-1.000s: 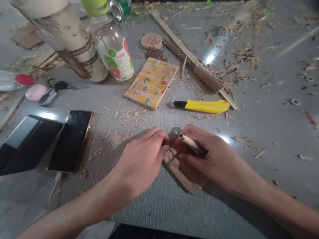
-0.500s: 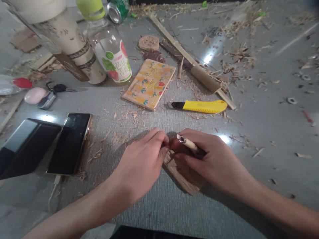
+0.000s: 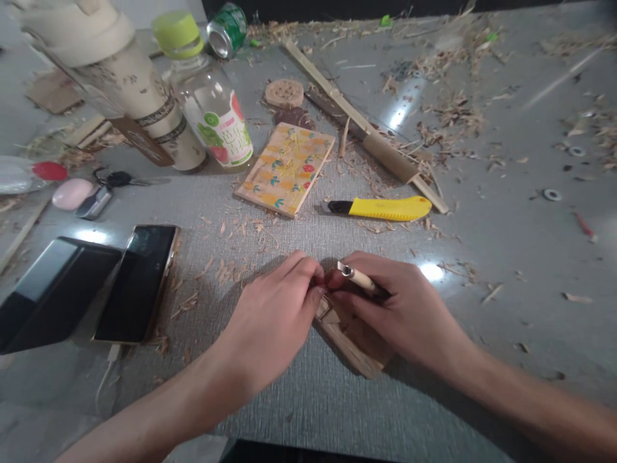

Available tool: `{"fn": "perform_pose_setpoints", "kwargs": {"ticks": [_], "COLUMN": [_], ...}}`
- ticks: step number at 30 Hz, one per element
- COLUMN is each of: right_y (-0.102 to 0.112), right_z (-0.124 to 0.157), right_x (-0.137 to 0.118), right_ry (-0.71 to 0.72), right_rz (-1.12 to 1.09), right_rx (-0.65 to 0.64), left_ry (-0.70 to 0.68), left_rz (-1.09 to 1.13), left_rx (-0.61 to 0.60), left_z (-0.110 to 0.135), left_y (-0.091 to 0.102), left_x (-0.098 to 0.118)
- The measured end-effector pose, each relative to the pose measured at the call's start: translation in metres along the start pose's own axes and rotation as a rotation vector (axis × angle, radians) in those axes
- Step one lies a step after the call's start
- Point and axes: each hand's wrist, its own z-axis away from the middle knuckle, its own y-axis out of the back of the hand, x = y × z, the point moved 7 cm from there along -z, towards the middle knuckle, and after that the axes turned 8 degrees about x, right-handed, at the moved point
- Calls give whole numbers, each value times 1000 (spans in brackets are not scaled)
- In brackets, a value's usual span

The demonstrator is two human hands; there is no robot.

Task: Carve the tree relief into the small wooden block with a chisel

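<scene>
A wooden block (image 3: 354, 347) with carved lines near its far end lies on the grey tabletop under both hands. My right hand (image 3: 393, 299) is closed around a wood carving knife (image 3: 359, 278), whose light wooden handle and metal tip point up and to the left. The same hand's fingertips reach down to the block's far end. Curled fingers bring my left hand (image 3: 284, 302) against that end too, thumb and fingers pinched close to the right fingertips. What lies between the left fingers is hidden.
Beyond the hands lie a yellow utility knife (image 3: 390, 208) and a painted wooden board (image 3: 286, 168). A bottle (image 3: 212, 109), tumbler (image 3: 159, 109) and green can (image 3: 227, 31) stand or lie at back left. A phone (image 3: 137, 283) is at left. Wood shavings (image 3: 443, 116) litter the table.
The view has shifted slightly, so the objects at the back sit a little lower. Both hands keep nearly the same pose at the block's far end.
</scene>
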Motion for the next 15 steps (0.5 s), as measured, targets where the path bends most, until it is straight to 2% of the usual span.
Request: {"fn": "perform_pose_setpoints", "kwargs": {"ticks": [6,15], "right_y": [1,3], "right_z": [0,2], "right_x": [-1,1], "right_ry": [15,-30], "right_rz": [-6,29], "right_rx": [27,56], "left_ry": [-66,-55], "left_rz": [121,220], "left_rx": [70,106], "left_z": [0,-2], "left_y": [5,8], "left_x": [4,2]}}
